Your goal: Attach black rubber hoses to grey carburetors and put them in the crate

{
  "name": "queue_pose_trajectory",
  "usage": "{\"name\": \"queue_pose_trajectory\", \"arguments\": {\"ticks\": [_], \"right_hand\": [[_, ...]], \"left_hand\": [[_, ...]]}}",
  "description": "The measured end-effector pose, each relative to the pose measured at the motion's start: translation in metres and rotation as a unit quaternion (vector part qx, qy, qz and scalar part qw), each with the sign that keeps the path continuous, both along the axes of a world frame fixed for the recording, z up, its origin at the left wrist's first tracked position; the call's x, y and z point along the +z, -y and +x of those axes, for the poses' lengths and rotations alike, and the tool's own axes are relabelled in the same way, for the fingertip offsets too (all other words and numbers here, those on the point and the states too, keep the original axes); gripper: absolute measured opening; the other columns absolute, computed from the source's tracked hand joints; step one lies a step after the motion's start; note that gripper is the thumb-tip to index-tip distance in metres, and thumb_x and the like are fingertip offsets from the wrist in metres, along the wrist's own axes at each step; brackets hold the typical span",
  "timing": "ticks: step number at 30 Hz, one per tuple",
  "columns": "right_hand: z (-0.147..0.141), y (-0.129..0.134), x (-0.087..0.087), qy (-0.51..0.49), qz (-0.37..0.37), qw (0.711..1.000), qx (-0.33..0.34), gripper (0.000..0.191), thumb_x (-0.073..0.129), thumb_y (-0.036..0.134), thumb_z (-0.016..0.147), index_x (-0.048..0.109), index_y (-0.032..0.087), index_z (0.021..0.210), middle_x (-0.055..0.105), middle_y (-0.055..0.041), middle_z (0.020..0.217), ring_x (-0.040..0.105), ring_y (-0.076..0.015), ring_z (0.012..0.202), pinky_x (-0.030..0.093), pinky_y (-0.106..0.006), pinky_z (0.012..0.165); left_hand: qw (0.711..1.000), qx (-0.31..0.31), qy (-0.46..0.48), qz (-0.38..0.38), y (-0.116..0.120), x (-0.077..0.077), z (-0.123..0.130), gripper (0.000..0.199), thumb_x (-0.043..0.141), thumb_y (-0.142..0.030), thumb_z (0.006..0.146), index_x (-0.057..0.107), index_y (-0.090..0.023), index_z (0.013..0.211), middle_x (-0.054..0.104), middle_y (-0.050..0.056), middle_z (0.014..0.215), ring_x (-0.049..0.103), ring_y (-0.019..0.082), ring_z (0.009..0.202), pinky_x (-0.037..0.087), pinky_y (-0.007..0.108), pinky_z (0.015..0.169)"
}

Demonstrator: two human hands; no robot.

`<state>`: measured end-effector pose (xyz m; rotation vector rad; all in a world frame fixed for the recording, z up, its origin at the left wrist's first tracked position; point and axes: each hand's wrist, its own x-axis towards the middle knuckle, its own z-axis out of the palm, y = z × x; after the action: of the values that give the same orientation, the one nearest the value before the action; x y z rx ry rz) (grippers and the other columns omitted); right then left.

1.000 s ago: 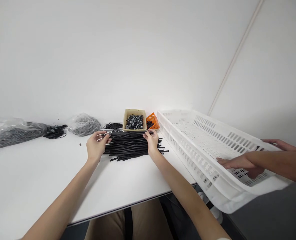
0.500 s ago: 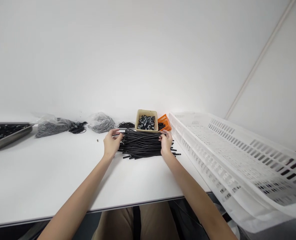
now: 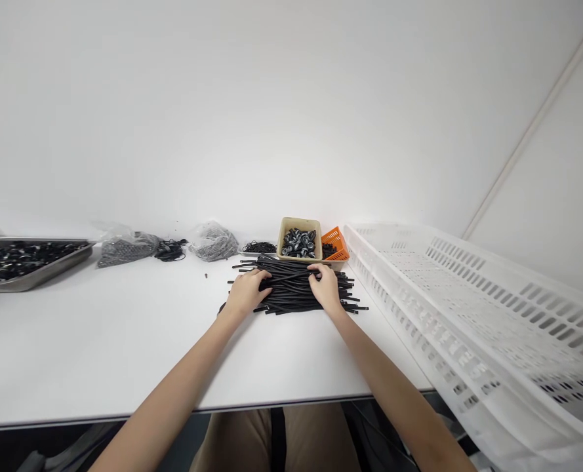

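Note:
A pile of long black tubes (image 3: 291,288), rubber-like, lies crosswise on the white table in front of me, with uneven ends at both sides. My left hand (image 3: 246,292) rests on the left part of the pile, thumb and fingers apart over the tubes. On the right part lies my right hand (image 3: 324,287), its fingers bent and thumb apart, touching the upper tubes. Neither hand shows a tube lifted off the pile.
Behind the pile are a beige bin (image 3: 300,255) of black-and-grey ring-like parts, an orange basket (image 3: 339,244) and a small tray of black rings (image 3: 259,247). White perforated crates (image 3: 419,295) stand right. Left are filled plastic bags (image 3: 214,241) and a metal tray (image 3: 40,278).
Both hands were pinching near the pile's two ends; they have moved inward onto the tubes and their fingers have spread. The camera view has turned slightly left.

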<state>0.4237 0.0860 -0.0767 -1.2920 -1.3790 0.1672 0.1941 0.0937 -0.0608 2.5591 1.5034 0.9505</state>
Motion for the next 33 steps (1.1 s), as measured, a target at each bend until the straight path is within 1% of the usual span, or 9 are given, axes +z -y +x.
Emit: {"name": "queue_pose_trajectory", "arguments": {"ticks": [2, 4, 8, 11, 14, 17, 24, 28, 33], "right_hand": [[-0.003, 0.001, -0.004, 0.103, 0.001, 0.995, 0.006, 0.025, 0.053, 0.012, 0.072, 0.071, 0.021, 0.088, 0.068, -0.0052, 0.095, 0.054, -0.0234, 0.089, 0.043, -0.039, 0.09], [-0.004, 0.001, -0.007, 0.149, 0.002, 0.989, -0.003, 0.027, 0.052, 0.011, 0.075, 0.071, 0.021, 0.091, 0.066, -0.0071, 0.097, 0.053, -0.025, 0.095, 0.043, -0.04, 0.092], [-0.003, 0.002, -0.006, 0.133, 0.034, 0.991, 0.004, 0.026, 0.05, 0.015, 0.081, 0.071, 0.022, 0.096, 0.065, -0.0076, 0.097, 0.054, -0.0244, 0.091, 0.044, -0.039, 0.089], [-0.003, 0.004, -0.002, 0.075, 0.06, 0.995, 0.009, 0.024, 0.052, 0.02, 0.083, 0.069, 0.022, 0.1, 0.066, -0.0066, 0.097, 0.054, -0.0212, 0.078, 0.044, -0.037, 0.084], [-0.003, 0.006, 0.001, 0.042, 0.069, 0.997, -0.012, 0.021, 0.052, 0.024, 0.085, 0.067, 0.021, 0.1, 0.067, -0.006, 0.095, 0.052, -0.0184, 0.069, 0.044, -0.035, 0.08], [-0.002, 0.005, 0.001, 0.07, 0.055, 0.996, -0.029, 0.021, 0.051, 0.024, 0.086, 0.066, 0.021, 0.1, 0.068, -0.0063, 0.097, 0.054, -0.0194, 0.073, 0.044, -0.035, 0.081], [-0.001, 0.001, -0.005, 0.128, 0.031, 0.99, -0.051, 0.019, 0.053, 0.025, 0.086, 0.068, 0.021, 0.097, 0.064, -0.0071, 0.1, 0.06, -0.0225, 0.093, 0.046, -0.035, 0.084], [0.0, 0.001, -0.003, 0.128, 0.046, 0.986, -0.097, 0.021, 0.055, 0.031, 0.087, 0.071, 0.022, 0.098, 0.059, -0.0073, 0.1, 0.06, -0.0216, 0.09, 0.047, -0.033, 0.079], [0.001, 0.0, -0.004, 0.149, 0.025, 0.982, -0.113, 0.024, 0.054, 0.032, 0.088, 0.072, 0.022, 0.098, 0.06, -0.0067, 0.099, 0.061, -0.0207, 0.085, 0.047, -0.032, 0.074]], "left_hand": [[1.0, 0.015, -0.023, -0.005, -0.001, -0.002, 0.0, 0.02, 0.057, -0.025, 0.082, 0.068, -0.026, 0.099, 0.072, 0.006, 0.104, 0.065, 0.027, 0.097, 0.047, 0.038, 0.085], [0.999, 0.025, -0.024, -0.004, -0.002, -0.004, 0.0, 0.02, 0.054, -0.021, 0.083, 0.069, -0.026, 0.095, 0.073, 0.006, 0.101, 0.066, 0.027, 0.094, 0.046, 0.039, 0.084], [0.999, 0.04, -0.024, 0.008, -0.001, -0.003, -0.001, 0.023, 0.048, -0.02, 0.086, 0.069, -0.025, 0.094, 0.072, 0.006, 0.1, 0.065, 0.025, 0.093, 0.045, 0.037, 0.084], [0.997, 0.07, 0.007, 0.034, 0.003, 0.003, 0.0, 0.03, 0.038, -0.02, 0.091, 0.064, -0.024, 0.105, 0.068, 0.008, 0.108, 0.065, 0.024, 0.092, 0.046, 0.035, 0.079], [0.99, 0.108, 0.068, 0.064, 0.007, 0.007, 0.001, 0.032, 0.034, -0.023, 0.093, 0.057, -0.022, 0.115, 0.064, 0.009, 0.113, 0.065, 0.02, 0.081, 0.046, 0.031, 0.069], [0.988, 0.12, 0.069, 0.073, 0.008, 0.007, 0.003, 0.03, 0.036, -0.025, 0.093, 0.056, -0.022, 0.115, 0.064, 0.008, 0.111, 0.065, 0.02, 0.08, 0.046, 0.03, 0.067], [0.994, 0.104, -0.02, 0.014, 0.003, -0.001, 0.001, 0.02, 0.048, -0.023, 0.086, 0.06, -0.023, 0.102, 0.069, 0.007, 0.102, 0.065, 0.025, 0.095, 0.047, 0.036, 0.082], [0.995, 0.096, -0.015, 0.009, 0.002, -0.001, 0.0, 0.021, 0.047, -0.017, 0.085, 0.06, -0.023, 0.101, 0.069, 0.008, 0.106, 0.065, 0.025, 0.096, 0.046, 0.038, 0.083], [0.995, 0.099, 0.011, 0.012, 0.003, 0.003, 0.001, 0.027, 0.041, -0.012, 0.086, 0.058, -0.022, 0.104, 0.066, 0.01, 0.11, 0.065, 0.026, 0.094, 0.046, 0.039, 0.083]]}}
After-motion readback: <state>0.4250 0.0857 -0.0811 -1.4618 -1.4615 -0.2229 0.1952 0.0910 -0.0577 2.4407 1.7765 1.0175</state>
